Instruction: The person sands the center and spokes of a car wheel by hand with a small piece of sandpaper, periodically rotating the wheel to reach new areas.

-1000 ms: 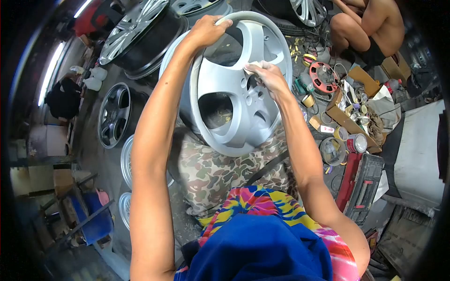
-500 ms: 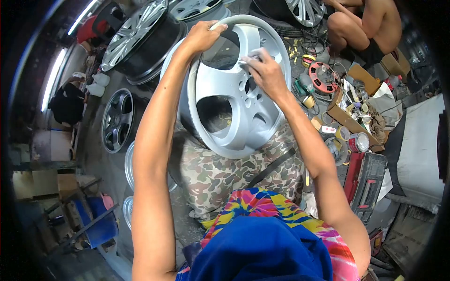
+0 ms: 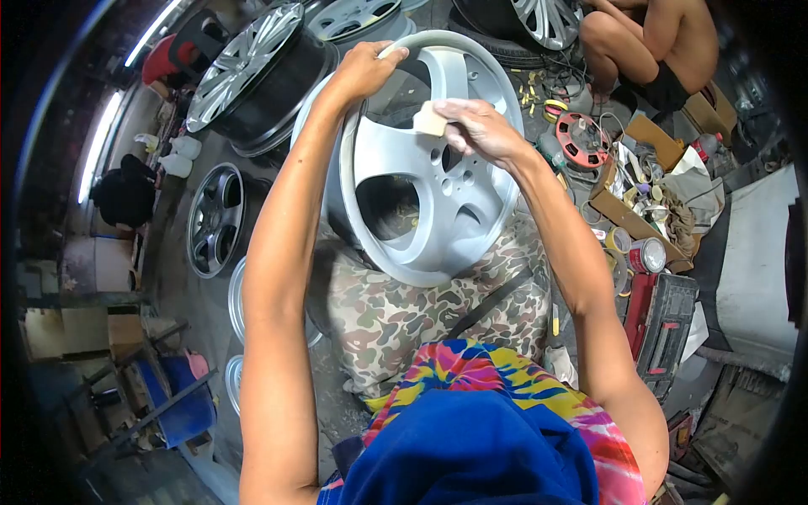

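Observation:
A grey alloy wheel (image 3: 425,189) with wide spokes leans tilted in front of my camouflage-covered lap (image 3: 438,324). My left hand (image 3: 367,69) is closed over the upper left edge of its rim, fingers curled around the lip. Between the fingers of my right hand (image 3: 481,130) is a pale, folded piece of sandpaper (image 3: 429,119), held over the spoke just above the hub holes. Whitish dust covers those fingertips. Whether the sandpaper presses on the metal at this instant is hard to see.
More wheels, including a dark-barrelled wheel (image 3: 261,76) and a smaller wheel (image 3: 215,220), stand to the left. A person (image 3: 661,50) crouches at upper right. Nearby are a red cable reel (image 3: 582,139), a cardboard box (image 3: 635,215) of supplies and a toolbox (image 3: 665,337).
My right hand has turned and opened its grip slightly, so the pale sandpaper shows more, a little lower and to the left. My left hand stays on the rim.

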Available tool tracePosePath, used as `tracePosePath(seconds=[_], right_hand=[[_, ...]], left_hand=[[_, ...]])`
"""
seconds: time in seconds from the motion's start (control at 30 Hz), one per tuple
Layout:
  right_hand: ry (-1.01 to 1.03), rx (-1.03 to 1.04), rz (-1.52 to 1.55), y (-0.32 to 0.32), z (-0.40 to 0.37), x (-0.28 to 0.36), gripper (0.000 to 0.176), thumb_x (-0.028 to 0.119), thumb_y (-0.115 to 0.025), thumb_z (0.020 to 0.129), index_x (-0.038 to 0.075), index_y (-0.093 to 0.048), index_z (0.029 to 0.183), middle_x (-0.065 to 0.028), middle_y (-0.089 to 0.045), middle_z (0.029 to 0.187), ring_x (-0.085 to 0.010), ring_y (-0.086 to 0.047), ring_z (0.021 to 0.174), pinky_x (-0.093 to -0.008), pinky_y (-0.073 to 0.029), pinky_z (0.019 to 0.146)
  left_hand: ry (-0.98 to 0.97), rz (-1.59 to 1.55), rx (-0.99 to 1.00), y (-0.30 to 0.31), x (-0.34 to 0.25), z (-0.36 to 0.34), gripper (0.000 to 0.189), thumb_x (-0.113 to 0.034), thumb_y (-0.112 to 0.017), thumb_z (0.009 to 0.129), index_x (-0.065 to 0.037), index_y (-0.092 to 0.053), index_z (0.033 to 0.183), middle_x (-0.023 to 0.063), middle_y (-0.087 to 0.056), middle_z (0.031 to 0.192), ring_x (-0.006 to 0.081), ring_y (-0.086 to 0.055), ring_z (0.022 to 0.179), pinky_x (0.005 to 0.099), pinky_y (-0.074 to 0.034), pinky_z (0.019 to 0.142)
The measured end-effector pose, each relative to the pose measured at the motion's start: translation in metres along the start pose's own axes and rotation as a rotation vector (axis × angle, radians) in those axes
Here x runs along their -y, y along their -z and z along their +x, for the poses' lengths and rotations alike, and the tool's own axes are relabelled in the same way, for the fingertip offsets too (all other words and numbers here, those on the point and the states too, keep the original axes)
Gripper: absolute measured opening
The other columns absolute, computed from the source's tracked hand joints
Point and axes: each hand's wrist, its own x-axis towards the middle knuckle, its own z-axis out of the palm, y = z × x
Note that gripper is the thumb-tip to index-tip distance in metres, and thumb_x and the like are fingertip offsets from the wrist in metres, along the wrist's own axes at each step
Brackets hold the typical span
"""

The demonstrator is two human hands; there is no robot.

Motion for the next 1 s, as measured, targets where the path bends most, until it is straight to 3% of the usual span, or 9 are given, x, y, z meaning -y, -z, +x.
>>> tracePosePath(seconds=[0.07,0.13,0.37,0.43,0.5,0.53,0.6,0.67,1.0], right_hand=[[0.105,-0.154,-0.1,0.008,-0.002,-0.017,0.043,0.039,-0.059,0.105,-0.001,-0.073,0.11,-0.0027,-0.066,0.077,-0.0099,-0.057,0.066,-0.0258,-0.045,0.061],[0.21,-0.399,-0.228,0.013,-0.007,-0.031,0.038,0.033,-0.06,0.106,-0.002,-0.071,0.115,-0.0049,-0.07,0.082,-0.0081,-0.059,0.064,-0.0226,-0.048,0.057],[0.383,-0.438,0.018,-0.018,0.003,-0.071,0.024,0.012,-0.067,0.1,-0.005,-0.067,0.116,-0.0076,-0.073,0.093,-0.0127,-0.072,0.078,-0.0245,-0.058,0.067],[0.445,-0.511,-0.136,-0.025,0.002,-0.062,0.019,0.011,-0.07,0.097,-0.003,-0.071,0.109,-0.0065,-0.069,0.09,-0.0132,-0.07,0.075,-0.0271,-0.056,0.065],[0.607,-0.557,-0.758,-0.027,-0.008,-0.049,0.015,0.011,-0.073,0.092,-0.001,-0.074,0.102,-0.0096,-0.064,0.088,-0.0201,-0.068,0.074,-0.0334,-0.054,0.069],[0.66,-0.524,-0.78,-0.027,-0.008,-0.05,0.014,0.012,-0.073,0.09,0.001,-0.077,0.099,-0.0139,-0.063,0.091,-0.0283,-0.065,0.079,-0.0393,-0.052,0.075],[0.691,-0.529,-0.809,-0.028,-0.01,-0.05,0.015,0.012,-0.073,0.09,0.001,-0.077,0.101,-0.0143,-0.063,0.094,-0.0306,-0.065,0.081,-0.0401,-0.052,0.077],[0.807,-0.536,-0.868,-0.026,-0.008,-0.052,0.018,0.013,-0.072,0.092,0.001,-0.077,0.105,-0.0151,-0.062,0.098,-0.0321,-0.065,0.086,-0.0416,-0.052,0.078],[0.673,-0.729,-0.878,-0.056,-0.013,-0.073,0.023,0.005,-0.07,0.09,0.001,-0.075,0.111,-0.0159,-0.058,0.095,-0.0315,-0.063,0.081,-0.0417,-0.051,0.076]], left_hand=[[-0.056,0.095,-0.055,-0.001,-0.004,-0.003,0.046,-0.04,-0.063,0.101,-0.001,-0.071,0.123,0.006,-0.07,0.09,0.0133,-0.059,0.086,0.0313,-0.049,0.085],[-0.054,0.081,-0.053,-0.003,-0.006,-0.006,0.047,-0.04,-0.063,0.101,-0.001,-0.071,0.124,0.0062,-0.07,0.09,0.0136,-0.059,0.087,0.0317,-0.049,0.086],[-0.022,0.077,-0.037,-0.001,-0.007,-0.005,0.049,-0.04,-0.063,0.101,0.001,-0.069,0.127,0.0115,-0.074,0.099,0.0157,-0.063,0.094,0.0323,-0.049,0.092],[-0.038,0.061,-0.029,-0.002,-0.006,-0.005,0.049,-0.04,-0.063,0.101,0.001,-0.069,0.127,0.0125,-0.074,0.102,0.016,-0.063,0.096,0.0322,-0.049,0.093],[-0.047,0.058,-0.043,-0.001,-0.004,-0.003,0.049,-0.04,-0.063,0.101,0.001,-0.07,0.126,0.0132,-0.075,0.104,0.0166,-0.064,0.098,0.0327,-0.049,0.094],[-0.05,0.058,-0.037,0.001,-0.002,-0.002,0.049,-0.04,-0.063,0.101,0.001,-0.07,0.126,0.0132,-0.075,0.104,0.0166,-0.064,0.098,0.0327,-0.049,0.094],[-0.034,0.052,0.004,0.002,-0.001,0.001,0.05,-0.046,-0.065,0.096,-0.009,-0.07,0.131,0.0231,-0.073,0.119,0.0359,-0.068,0.117,0.0408,-0.049,0.102],[-0.034,0.039,-0.003,0.0,0.001,0.001,0.05,-0.045,-0.064,0.097,-0.009,-0.07,0.131,0.0232,-0.073,0.118,0.0358,-0.068,0.117,0.0407,-0.049,0.102],[-0.039,0.034,-0.022,0.003,-0.003,-0.002,0.055,-0.044,-0.065,0.097,-0.003,-0.067,0.133,0.0262,-0.071,0.121,0.0378,-0.067,0.12,0.0406,-0.048,0.104]])
